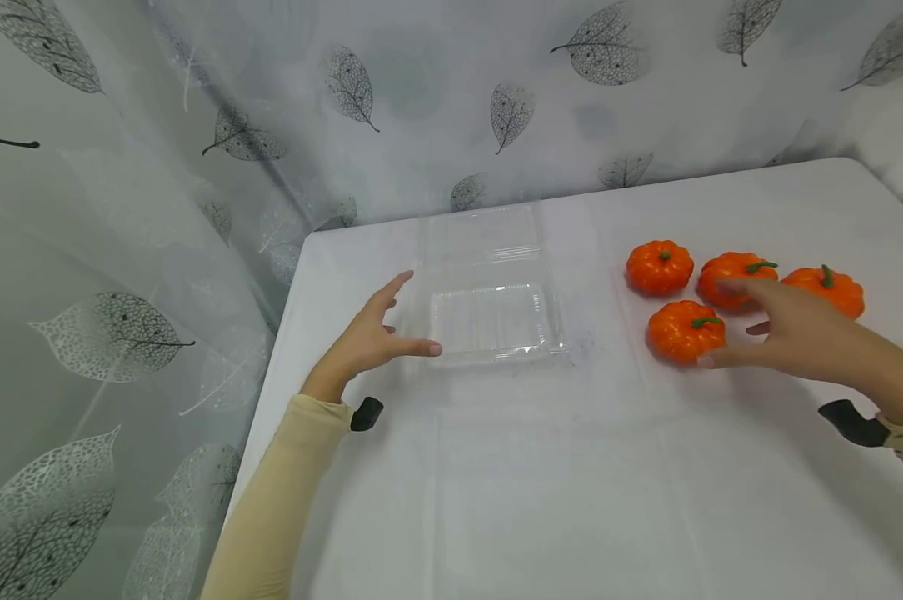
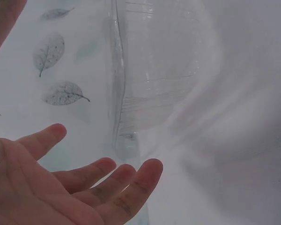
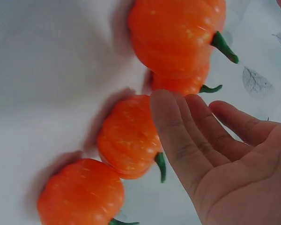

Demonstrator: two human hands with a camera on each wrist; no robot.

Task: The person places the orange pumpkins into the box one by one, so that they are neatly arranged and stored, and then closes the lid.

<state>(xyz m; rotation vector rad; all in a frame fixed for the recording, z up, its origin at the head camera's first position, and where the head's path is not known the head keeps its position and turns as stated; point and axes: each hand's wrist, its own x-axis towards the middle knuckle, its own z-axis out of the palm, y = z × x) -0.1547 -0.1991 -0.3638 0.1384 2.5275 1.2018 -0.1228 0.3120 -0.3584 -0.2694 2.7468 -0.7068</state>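
Note:
Several small orange toy pumpkins with green stems lie at the right of the table. The nearest pumpkin (image 1: 680, 332) has the right thumb tip at its edge; whether they touch I cannot tell. My right hand (image 1: 804, 333) hovers with spread fingers, partly covering the middle pumpkin (image 1: 724, 283) and the rightmost pumpkin (image 1: 834, 290). Farther back sits another pumpkin (image 1: 657, 268). A clear plastic box (image 1: 489, 321) stands with its lid (image 1: 481, 233) folded back. Beside its left side is my left hand (image 1: 365, 337), thumb and fingers apart, holding nothing; its palm (image 2: 37, 197) shows in the left wrist view.
A white cover (image 1: 541, 500) with fold lines lies over the table. Behind and to the left hangs a pale curtain (image 1: 421, 92) with a leaf print. Each wrist carries a small black device, such as the left one (image 1: 366, 413).

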